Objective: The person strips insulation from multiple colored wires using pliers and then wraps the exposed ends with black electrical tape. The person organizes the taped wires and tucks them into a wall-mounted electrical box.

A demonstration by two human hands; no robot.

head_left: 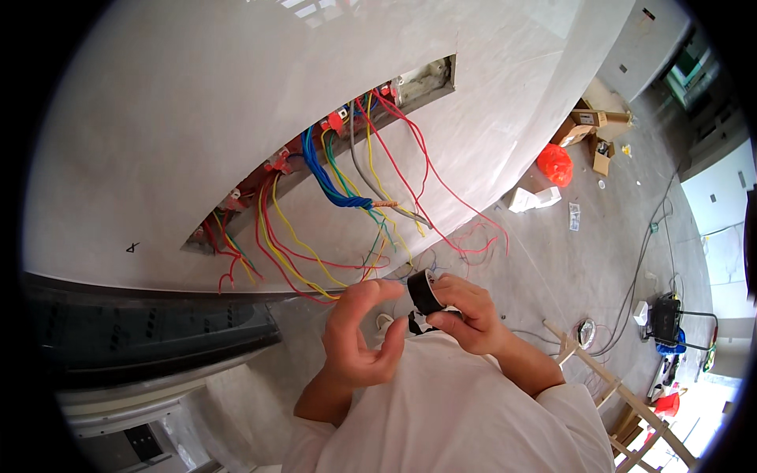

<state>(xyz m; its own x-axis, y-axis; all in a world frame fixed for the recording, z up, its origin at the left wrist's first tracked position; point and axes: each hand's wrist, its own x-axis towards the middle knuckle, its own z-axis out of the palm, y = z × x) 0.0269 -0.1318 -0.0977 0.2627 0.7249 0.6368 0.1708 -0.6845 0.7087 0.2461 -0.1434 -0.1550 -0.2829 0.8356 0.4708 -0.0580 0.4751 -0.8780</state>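
In my right hand (467, 311) is a roll of black tape (424, 293), pinched between thumb and fingers. Close to its left, my left hand (363, 335) has its thumb and fingers spread apart, and nothing shows between them. Beyond both hands, a long slot (430, 79) cut in the pale wall has red junction boxes (334, 121) in it. From the slot hangs a bundle of blue wires (327, 185), its stripped copper ends (385, 204) twisted together. Loose red wires (426, 169), yellow wires (285, 221) and green wires droop beside it.
At the lower right stands a wooden ladder (599, 370). Cables (631, 284) trail over the grey floor near a black cart-like frame (666, 319). Further off lie cardboard boxes (583, 126), a red plastic bag (555, 165) and white boxes (534, 199). A dark glazed panel (158, 331) is at left.
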